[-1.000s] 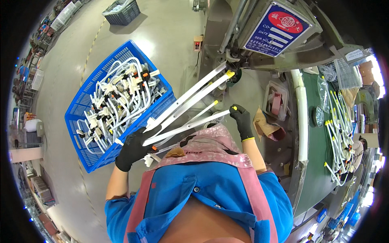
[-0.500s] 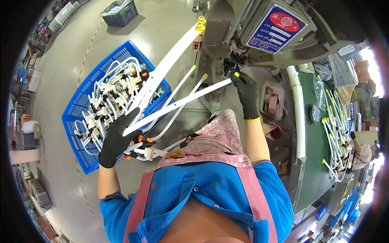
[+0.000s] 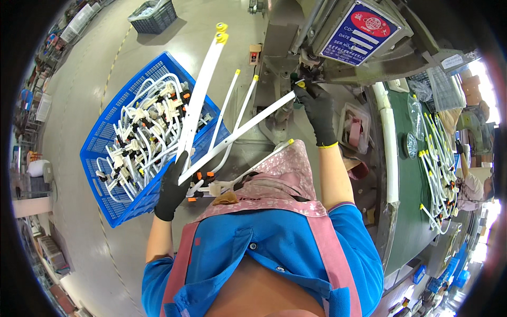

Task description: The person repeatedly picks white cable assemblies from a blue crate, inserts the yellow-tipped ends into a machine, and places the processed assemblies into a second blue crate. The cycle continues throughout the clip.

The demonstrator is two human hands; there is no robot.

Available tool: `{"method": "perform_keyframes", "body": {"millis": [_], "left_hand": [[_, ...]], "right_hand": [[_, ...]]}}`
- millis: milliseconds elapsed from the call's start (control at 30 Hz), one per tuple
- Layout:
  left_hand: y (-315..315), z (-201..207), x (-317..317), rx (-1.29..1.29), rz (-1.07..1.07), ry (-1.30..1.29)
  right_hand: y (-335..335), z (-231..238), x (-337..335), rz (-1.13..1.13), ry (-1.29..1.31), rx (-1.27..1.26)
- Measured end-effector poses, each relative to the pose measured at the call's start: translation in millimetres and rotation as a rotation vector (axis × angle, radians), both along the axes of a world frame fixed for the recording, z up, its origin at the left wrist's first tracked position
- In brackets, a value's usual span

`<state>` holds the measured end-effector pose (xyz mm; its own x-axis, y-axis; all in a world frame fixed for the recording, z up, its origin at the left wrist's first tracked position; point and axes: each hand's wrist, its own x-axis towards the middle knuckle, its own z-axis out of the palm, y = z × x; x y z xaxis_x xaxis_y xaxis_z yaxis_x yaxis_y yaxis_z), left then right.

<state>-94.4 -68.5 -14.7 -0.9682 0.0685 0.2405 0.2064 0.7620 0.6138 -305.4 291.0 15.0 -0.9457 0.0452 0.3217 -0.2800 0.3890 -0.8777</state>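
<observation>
A folding frame of white tubes [image 3: 247,126] with yellow end caps spreads in front of me. My left hand [image 3: 173,188], in a black glove, is closed round the frame near where its bars meet. My right hand [image 3: 318,109], also in a black glove, grips the capped end of the slanting bar beside the machine head [image 3: 310,61]. Two wide bars [image 3: 199,87] of the frame point up and away over the basket's edge. Cream, black and orange joint fittings [image 3: 203,184] sit beside my left hand, by the apron. The right fingertips are partly hidden.
A blue basket [image 3: 108,142] piled with similar white frames stands at the left. Beyond it is a dark crate [image 3: 153,18]. On the right, a green bench [image 3: 404,211] carries more white tubes [image 3: 435,174]. A bin [image 3: 355,128] with reddish parts stands below the machine; another person [image 3: 472,190] is at far right.
My left hand has shifted right and slightly down, and the wide bars have swung more upright. My right hand has moved slightly up, with the bar's capped end nearer the machine head.
</observation>
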Motion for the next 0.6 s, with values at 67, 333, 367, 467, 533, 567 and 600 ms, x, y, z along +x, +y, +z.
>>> {"method": "perform_keyframes", "body": {"millis": [67,333,367,467,533,567,600], "left_hand": [[2.9,-14.1,3.6,-0.021,0.009,0.039],[2.7,-19.5,9.3,0.085,0.044,-0.127],[3.0,-20.4,10.0,0.081,0.048,-0.126],[7.4,-27.8,12.6,0.023,0.039,0.023],[10.4,-34.5,15.0,-0.003,0.024,0.132],[12.0,-37.9,16.0,0.003,0.030,0.116],[13.1,-41.2,16.5,0.008,0.035,0.101]], "right_hand": [[-0.4,2.1,1.9,0.012,0.028,0.060],[4.1,5.0,-2.1,0.008,0.041,0.162],[3.6,3.2,-2.5,0.008,0.060,0.143],[2.1,-1.6,-2.1,0.033,0.052,0.055],[2.2,-2.2,-1.1,0.028,0.070,0.106],[2.5,-1.8,-0.5,0.024,0.084,0.126],[2.7,-1.2,0.1,0.040,0.056,0.118]]}}
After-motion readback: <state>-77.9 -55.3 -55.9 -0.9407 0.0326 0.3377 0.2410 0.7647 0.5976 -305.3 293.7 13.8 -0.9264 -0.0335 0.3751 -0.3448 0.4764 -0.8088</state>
